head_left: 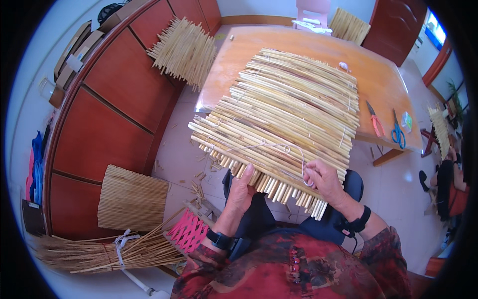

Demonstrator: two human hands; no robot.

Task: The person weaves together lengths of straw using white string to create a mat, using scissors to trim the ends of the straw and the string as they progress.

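Note:
A mat of pale straw-coloured stalks point(294, 104) lies across the table edge and reaches over my lap, its near ends uneven. My left hand point(241, 192) grips the near edge, thumb on top and fingers underneath, mostly hidden. Closed at the mat's right near side, my right hand point(323, 182) pinches a thin white string point(301, 152). The string runs leftward over the stalks with a small loop in it, then curves down to my right fingers. Several short bits of white string cross the mat farther up.
On the wooden table point(224, 65) lie red-handled pliers or scissors point(374, 119), blue-handled scissors point(398, 132) and a small box point(407, 121). Other stalk mats point(132, 197) lean by red cabinets point(112, 99). A stalk bundle point(94, 251) lies lower left. Another person point(450, 184) sits far right.

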